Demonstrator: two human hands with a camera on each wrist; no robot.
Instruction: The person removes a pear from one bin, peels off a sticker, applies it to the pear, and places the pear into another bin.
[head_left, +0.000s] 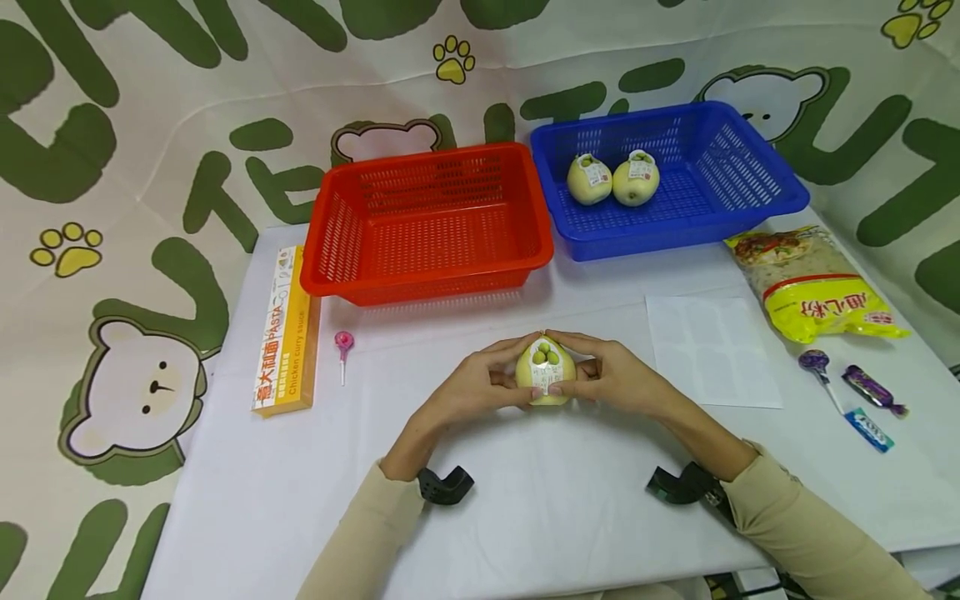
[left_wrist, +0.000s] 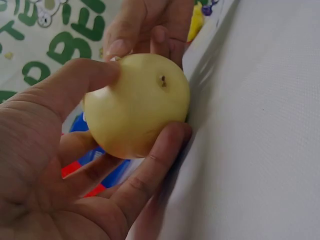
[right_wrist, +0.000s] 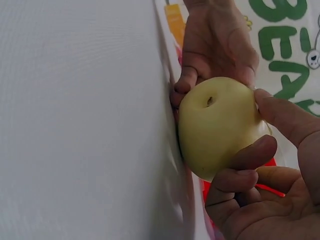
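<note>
A pale yellow pear (head_left: 545, 374) with a white label showing green fruit sits at the middle of the white table (head_left: 525, 500), held from both sides. My left hand (head_left: 480, 385) grips its left side, thumb on top and fingers curled under. My right hand (head_left: 611, 375) grips the right side the same way. In the left wrist view the pear (left_wrist: 137, 105) shows its bare underside; in the right wrist view the pear (right_wrist: 217, 125) rests against the tabletop. Two more labelled pears (head_left: 612, 178) lie in the blue basket (head_left: 750, 208).
A red basket (head_left: 427, 275) stands behind the hands, with nothing visible in it. A yellow pasta box (head_left: 285, 333) and pink lollipop (head_left: 343, 346) lie left. A white sheet (head_left: 708, 350), noodle bag (head_left: 813, 287), purple lollipop (head_left: 817, 367) and wrapped candies (head_left: 873, 392) lie right.
</note>
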